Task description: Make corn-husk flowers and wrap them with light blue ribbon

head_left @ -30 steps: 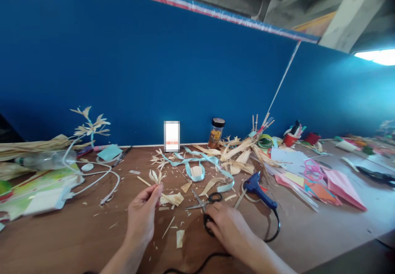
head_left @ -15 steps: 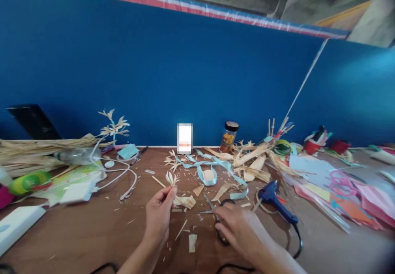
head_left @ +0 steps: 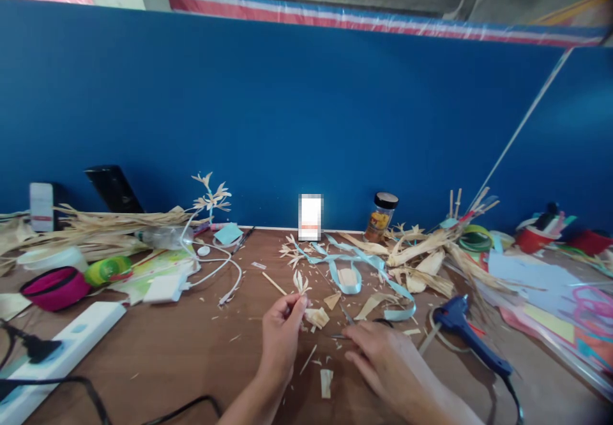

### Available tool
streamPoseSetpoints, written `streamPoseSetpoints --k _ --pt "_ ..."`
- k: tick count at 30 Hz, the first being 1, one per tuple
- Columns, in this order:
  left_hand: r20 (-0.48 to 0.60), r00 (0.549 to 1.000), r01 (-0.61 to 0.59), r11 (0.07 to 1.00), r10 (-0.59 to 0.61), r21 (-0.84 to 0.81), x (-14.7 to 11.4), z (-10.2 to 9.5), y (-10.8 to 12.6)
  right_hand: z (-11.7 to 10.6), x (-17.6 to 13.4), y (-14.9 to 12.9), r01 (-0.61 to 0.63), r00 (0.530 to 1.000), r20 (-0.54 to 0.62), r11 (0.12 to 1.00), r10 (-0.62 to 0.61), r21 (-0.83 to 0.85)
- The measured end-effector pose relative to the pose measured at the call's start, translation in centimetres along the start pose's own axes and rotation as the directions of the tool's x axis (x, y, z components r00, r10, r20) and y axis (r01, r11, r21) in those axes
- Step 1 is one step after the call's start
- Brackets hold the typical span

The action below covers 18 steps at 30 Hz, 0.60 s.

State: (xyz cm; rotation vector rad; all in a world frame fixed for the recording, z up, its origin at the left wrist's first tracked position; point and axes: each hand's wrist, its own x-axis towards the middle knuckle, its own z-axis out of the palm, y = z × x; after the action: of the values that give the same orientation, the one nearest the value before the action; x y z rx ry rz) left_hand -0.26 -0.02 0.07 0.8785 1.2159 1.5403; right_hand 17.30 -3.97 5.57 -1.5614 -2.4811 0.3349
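My left hand [head_left: 281,332] is closed, its thumb and fingertips pinching a small pale flower [head_left: 301,282] made of dried husk strips, petals pointing up. My right hand [head_left: 383,351] is over a pair of scissors [head_left: 348,315] low at the table, fingers bent around the handles. The scissor blades are spread apart, pointing left; one dark handle loop peeks out behind the knuckles, and the other is hidden under the hand. Between the hands lie a curled husk piece [head_left: 317,318], a thin stick [head_left: 308,359] and a small husk strip [head_left: 326,383].
A blue glue gun [head_left: 462,326] lies right of my right hand. Behind are light-blue ribbon [head_left: 406,310], husks [head_left: 426,262], a black-lidded jar [head_left: 382,217] and a husk flower stem [head_left: 211,198]. A power strip [head_left: 71,355] and white cable [head_left: 230,262] are at left.
The view has turned left, so everything appears farther right. My right hand has shifted over the scissors, covering the near handle loop. My left hand still pinches the flower.
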Motion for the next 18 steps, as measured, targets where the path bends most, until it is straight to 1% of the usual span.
streamPoseSetpoints --k 4,18 --pt "0.012 1.0 0.001 1.0 -0.001 -0.008 -0.09 0.01 -0.02 0.24 0.11 -0.09 0.0 1.0 0.01 1.0 0.0 -0.012" --pt "-0.041 0.999 0.029 1.0 -0.029 0.005 0.13 0.06 0.21 0.06 -0.86 0.21 -0.027 1.0 0.001 0.999 0.027 -0.046"
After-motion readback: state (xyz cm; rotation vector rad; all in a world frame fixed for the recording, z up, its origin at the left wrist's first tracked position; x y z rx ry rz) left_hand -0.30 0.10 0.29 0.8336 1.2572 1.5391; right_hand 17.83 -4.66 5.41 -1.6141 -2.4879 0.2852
